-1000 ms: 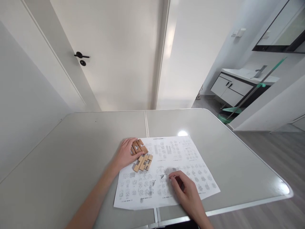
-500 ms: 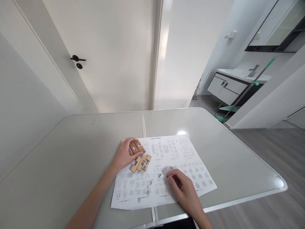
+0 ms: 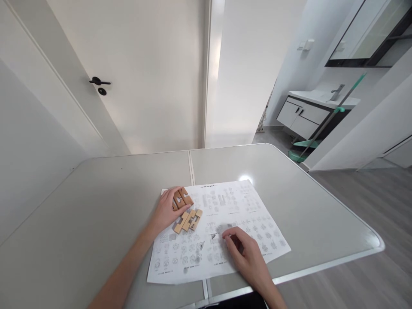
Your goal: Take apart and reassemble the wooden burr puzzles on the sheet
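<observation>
Looking down from head height, I see my two bare hands over a white printed sheet (image 3: 231, 195) on a pale grey table (image 3: 106, 201). My left hand (image 3: 165, 210) is at the sheet's 10 o'clock edge, its fingers and thumb closed around dark wooden pieces (image 3: 184, 196). The fingers cover the pieces' left end; the notched part that shows slants from 11 toward 5 o'clock.

Just beside my left thumb, at its 6 o'clock, lie three light wooden pieces (image 3: 187, 220), flat on the paper and side by side. Each has its long axis slanting from 7 to 1 o'clock, so they lie crosswise to the dark ones. The rightmost carries a black mark like a 3. Whether my thumb touches them I cannot tell.

My right hand (image 3: 246, 251) is at about the sheet's 5 o'clock, fingers loosely curled, thumb near the forefinger; I cannot tell whether anything is between the tips. From those fingertips the light pieces lie toward 10 o'clock, across a stretch of print, so my left hand is much the nearer.

Beyond the table at 12 o'clock is a white door (image 3: 154, 86); at 2 o'clock, a washbasin cabinet (image 3: 302, 118).
</observation>
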`<state>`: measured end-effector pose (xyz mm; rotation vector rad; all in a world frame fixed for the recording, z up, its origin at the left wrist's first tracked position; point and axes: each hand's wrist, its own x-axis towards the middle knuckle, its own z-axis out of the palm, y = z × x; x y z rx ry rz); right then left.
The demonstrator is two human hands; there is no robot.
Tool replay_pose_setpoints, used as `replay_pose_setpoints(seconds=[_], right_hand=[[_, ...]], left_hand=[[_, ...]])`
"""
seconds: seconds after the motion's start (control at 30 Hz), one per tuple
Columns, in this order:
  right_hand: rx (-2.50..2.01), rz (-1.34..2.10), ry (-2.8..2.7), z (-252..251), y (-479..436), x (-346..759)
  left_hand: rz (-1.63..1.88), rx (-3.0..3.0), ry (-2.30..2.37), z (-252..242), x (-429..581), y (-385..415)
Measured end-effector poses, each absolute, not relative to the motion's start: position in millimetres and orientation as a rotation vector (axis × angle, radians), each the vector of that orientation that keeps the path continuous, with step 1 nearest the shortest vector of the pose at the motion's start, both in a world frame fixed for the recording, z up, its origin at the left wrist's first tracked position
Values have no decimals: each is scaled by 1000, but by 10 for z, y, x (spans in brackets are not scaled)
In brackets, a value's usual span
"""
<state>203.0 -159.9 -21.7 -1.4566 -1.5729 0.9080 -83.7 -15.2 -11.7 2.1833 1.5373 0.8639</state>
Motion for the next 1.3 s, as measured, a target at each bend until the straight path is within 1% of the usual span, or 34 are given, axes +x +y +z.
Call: replay_pose_setpoints(seconds=[0.37,0.53,1.0,1.3], right_hand=[[-1473,902,-1584,-202,-1603,2038],[-1469,922,-1575,-190,-1606,2040],[-1476,910,-1597,-250,-1602,2064],[-1493,894,-1599,-241,-1605,2053]], left_hand=[[792,2205,1489,-96,-932,-101],[723,2151,1565,-125,-954,-150],[799,2301,1473,-190,-955,-127],[793,2278,1558,-207,-931,-110]])
